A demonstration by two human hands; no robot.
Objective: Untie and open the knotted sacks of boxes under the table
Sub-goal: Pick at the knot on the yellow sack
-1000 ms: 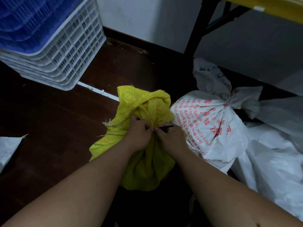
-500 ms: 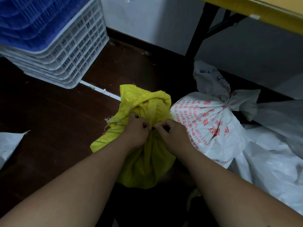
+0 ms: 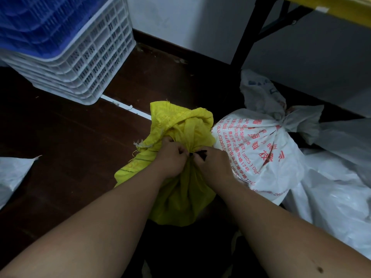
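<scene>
At the centre of the frame a yellow woven sack (image 3: pixel 180 189) stands on the dark floor (image 3: pixel 66 149), its neck gathered tight and its loose top flopping toward the upper centre. Both hands meet at that neck, close together. The left hand (image 3: pixel 170 159) curls its fingers around the bunched fabric, and the right hand (image 3: pixel 212 163) pinches a thin black tie (image 3: pixel 200 153) that wraps the neck, a short end sticking out between the two hands.

Just right of the yellow sack, touching it, leans a white sack with red print (image 3: pixel 259 155), its top knotted. More white sacks (image 3: pixel 331 199) lie at the right edge, beneath the yellow-edged worktop (image 3: pixel 341 9) and beside its black leg (image 3: pixel 247 33) at the upper right. Stacked white and blue plastic crates (image 3: pixel 76 51) fill the upper left. A corner of another white bag (image 3: pixel 14 173) shows at the left edge.
</scene>
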